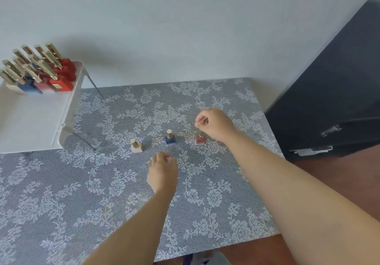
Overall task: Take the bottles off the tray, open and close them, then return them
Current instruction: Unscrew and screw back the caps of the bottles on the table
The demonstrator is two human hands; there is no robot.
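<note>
Surface [102,192]: draped in a grey lace cloth with a white floral pattern, set against a pale wall.
Tray [30,121]: white, raised on thin metal legs, standing on the far left of the surface.
Bottles on tray [41,73]: a tight cluster at the tray's far end, long gold caps, square bodies in red, blue and pale tones; exact count unclear.
Beige bottle [136,146]: upright on the cloth, leftmost of three in a row, cap on.
Blue bottle [170,138]: upright in the middle of the row, gold cap on, apart from its neighbours.
Pink-red bottle [200,139]: upright at the right end of the row, just below the right hand, cap partly hidden by that hand.
Left hand [162,172]: low over the cloth, just in front of the gap between the beige and blue bottles; fingers [164,158] loosely curled and blurred, touching no bottle, any small item under them not discernible.
Right hand [213,124]: raised above the pink-red bottle; fingers [200,121] curled in toward the thumb in a pinch, contact with the cap not discernible.
Dark cabinet [329,100]: off the right edge of the surface, on a wooden floor.
</note>
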